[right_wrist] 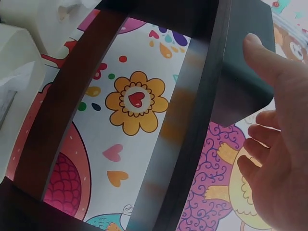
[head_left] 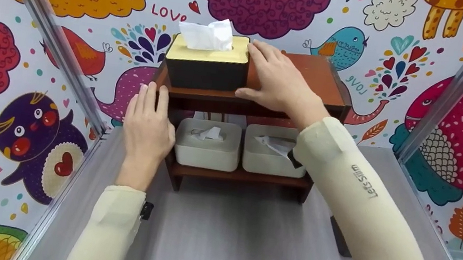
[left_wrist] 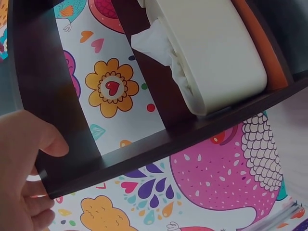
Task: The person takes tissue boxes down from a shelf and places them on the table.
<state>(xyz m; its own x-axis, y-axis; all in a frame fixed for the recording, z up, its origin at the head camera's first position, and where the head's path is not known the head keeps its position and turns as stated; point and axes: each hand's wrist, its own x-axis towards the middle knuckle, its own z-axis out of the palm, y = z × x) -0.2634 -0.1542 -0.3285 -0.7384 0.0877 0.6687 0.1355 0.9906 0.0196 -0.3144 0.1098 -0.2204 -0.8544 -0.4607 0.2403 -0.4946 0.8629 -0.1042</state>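
Observation:
A black tissue box with a yellow lid stands at the left end of the top board of a brown shelf, a white tissue sticking up from it. Close by its right side is my right hand, fingers extended and thumb apart; whether it touches the box I cannot tell. In the right wrist view that hand appears beside the dark box. My left hand is raised near the shelf's left front corner, fingers extended. The left wrist view puts its thumb by the board's end.
Two pale tissue boxes, a left one and a right one, sit on the lower board with tissues poking out. Metal posts and a cartoon-patterned wall surround the shelf. A dark object lies on the grey floor at right.

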